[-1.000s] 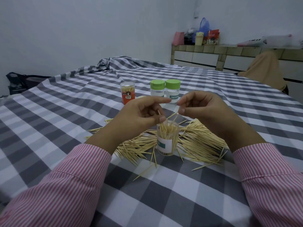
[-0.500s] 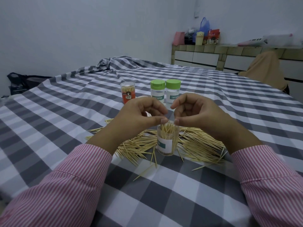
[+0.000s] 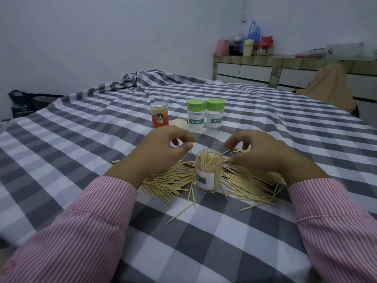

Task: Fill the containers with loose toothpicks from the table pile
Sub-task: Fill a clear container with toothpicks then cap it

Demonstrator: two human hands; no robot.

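An open clear container (image 3: 209,174) with a white and teal label stands upright in the middle of the toothpick pile (image 3: 253,180), packed with upright toothpicks. My left hand (image 3: 161,150) hovers just left of its mouth, fingers loosely curled, holding nothing. My right hand (image 3: 261,149) is just right of it, its curled fingertips low over loose toothpicks behind the container; no grip shows. Further back stand two clear containers with green lids, one on the left (image 3: 196,115) and one on the right (image 3: 215,114).
A red-labelled container (image 3: 159,115) holding toothpicks and a cream lid (image 3: 179,123) sit behind my left hand. Stray toothpicks (image 3: 179,213) lie in front of the pile. The checked cloth (image 3: 81,139) covers the table. A tiled counter (image 3: 285,64) with clutter stands far right.
Both hands have parted from above the container's mouth and dropped to either side. The toothpicks they pinched there now stand inside the container.
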